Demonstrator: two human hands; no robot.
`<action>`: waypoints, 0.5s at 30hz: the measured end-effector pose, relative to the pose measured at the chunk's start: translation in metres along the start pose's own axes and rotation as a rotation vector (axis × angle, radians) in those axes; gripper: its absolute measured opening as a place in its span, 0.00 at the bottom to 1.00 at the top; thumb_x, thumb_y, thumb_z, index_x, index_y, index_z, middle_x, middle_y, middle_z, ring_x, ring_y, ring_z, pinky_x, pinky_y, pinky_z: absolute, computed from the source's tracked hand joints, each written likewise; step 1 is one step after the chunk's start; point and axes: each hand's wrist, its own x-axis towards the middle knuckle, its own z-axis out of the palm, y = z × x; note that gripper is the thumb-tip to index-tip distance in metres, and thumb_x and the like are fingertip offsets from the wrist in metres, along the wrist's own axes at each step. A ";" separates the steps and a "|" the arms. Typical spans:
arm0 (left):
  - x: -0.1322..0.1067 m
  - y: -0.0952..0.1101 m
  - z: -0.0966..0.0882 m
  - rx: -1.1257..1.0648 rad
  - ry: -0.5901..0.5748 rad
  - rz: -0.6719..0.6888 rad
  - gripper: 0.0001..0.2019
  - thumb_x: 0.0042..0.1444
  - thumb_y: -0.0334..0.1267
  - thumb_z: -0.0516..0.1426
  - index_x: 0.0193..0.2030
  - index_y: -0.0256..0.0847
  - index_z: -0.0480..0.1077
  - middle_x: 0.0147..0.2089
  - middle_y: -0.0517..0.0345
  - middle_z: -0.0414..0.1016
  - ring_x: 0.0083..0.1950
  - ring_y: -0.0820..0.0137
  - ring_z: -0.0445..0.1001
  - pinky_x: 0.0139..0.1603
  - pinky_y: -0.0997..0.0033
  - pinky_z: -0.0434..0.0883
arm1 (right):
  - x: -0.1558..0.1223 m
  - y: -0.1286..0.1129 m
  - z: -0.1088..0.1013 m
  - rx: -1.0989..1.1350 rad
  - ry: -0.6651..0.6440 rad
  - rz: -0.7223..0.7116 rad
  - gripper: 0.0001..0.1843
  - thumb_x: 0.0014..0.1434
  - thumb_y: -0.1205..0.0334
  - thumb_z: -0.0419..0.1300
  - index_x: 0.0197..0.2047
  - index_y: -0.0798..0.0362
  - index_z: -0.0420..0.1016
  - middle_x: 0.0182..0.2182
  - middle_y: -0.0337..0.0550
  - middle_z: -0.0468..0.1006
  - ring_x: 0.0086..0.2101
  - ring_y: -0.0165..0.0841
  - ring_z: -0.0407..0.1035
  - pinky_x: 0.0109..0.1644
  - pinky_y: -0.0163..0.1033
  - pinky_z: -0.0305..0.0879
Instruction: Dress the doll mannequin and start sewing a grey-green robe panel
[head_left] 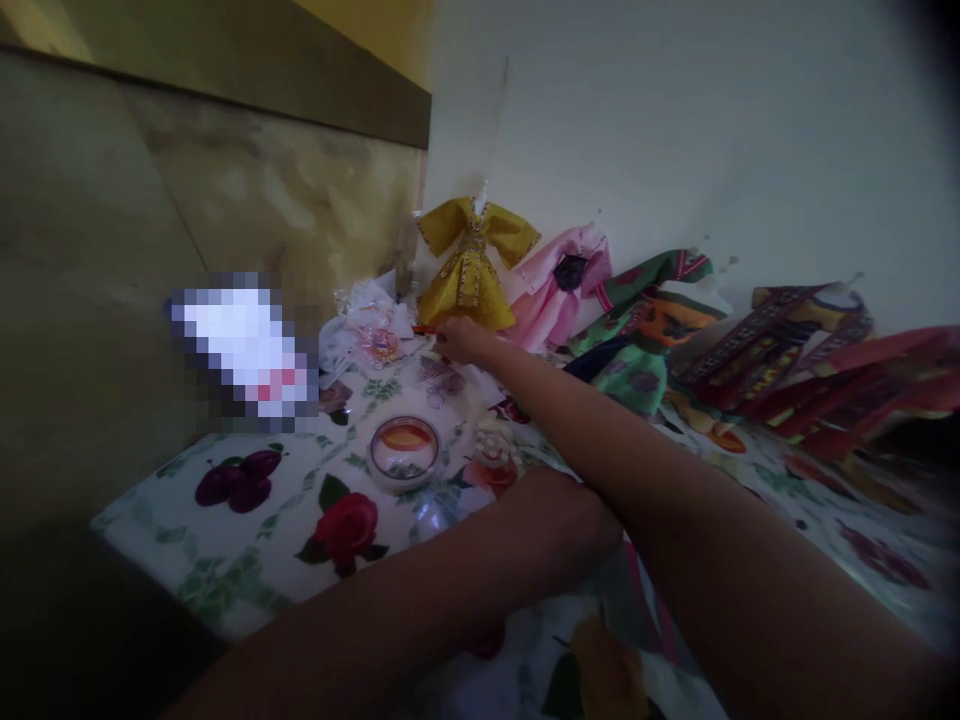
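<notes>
My right hand [459, 340] reaches far across the table, its fingers pinching a thin red stick [424, 330] close to the hem of a small yellow gold-trimmed paper dress [469, 265]. My left hand [562, 520] rests lower down, curled, with its fingers hidden, beside a small glass jar [495, 450]. A round glass bowl [403, 450] with orange inside stands between my hands. Crumpled clear plastic with beads [371, 330] lies left of the yellow dress.
Several miniature dresses, pink [559, 285], green [645, 320] and dark red [772, 345], lean along a white wall [675, 120]. A floral tablecloth [247, 570] covers the table. A pixelated white object [240, 350] sits at its left, by a brownish panel [247, 190].
</notes>
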 end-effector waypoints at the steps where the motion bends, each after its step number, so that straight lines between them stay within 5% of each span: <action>1: 0.000 0.000 0.000 0.000 -0.003 -0.004 0.06 0.59 0.29 0.56 0.32 0.39 0.73 0.28 0.58 0.77 0.27 0.69 0.74 0.20 0.71 0.58 | -0.001 -0.003 -0.003 0.012 -0.019 -0.003 0.19 0.67 0.55 0.59 0.57 0.55 0.70 0.53 0.49 0.73 0.48 0.38 0.72 0.50 0.50 0.73; 8: 0.001 0.000 0.005 0.033 0.051 -0.009 0.05 0.59 0.31 0.58 0.36 0.38 0.76 0.31 0.55 0.80 0.26 0.70 0.75 0.20 0.71 0.58 | -0.004 -0.022 -0.006 0.076 -0.100 0.011 0.18 0.59 0.58 0.66 0.49 0.61 0.78 0.48 0.56 0.80 0.46 0.42 0.75 0.45 0.36 0.70; 15: -0.001 0.000 0.004 0.044 0.068 0.000 0.04 0.57 0.30 0.59 0.33 0.38 0.76 0.29 0.56 0.78 0.26 0.69 0.74 0.19 0.70 0.58 | -0.006 -0.026 -0.012 0.117 -0.126 0.038 0.21 0.56 0.59 0.67 0.51 0.60 0.77 0.49 0.54 0.80 0.46 0.40 0.75 0.42 0.33 0.69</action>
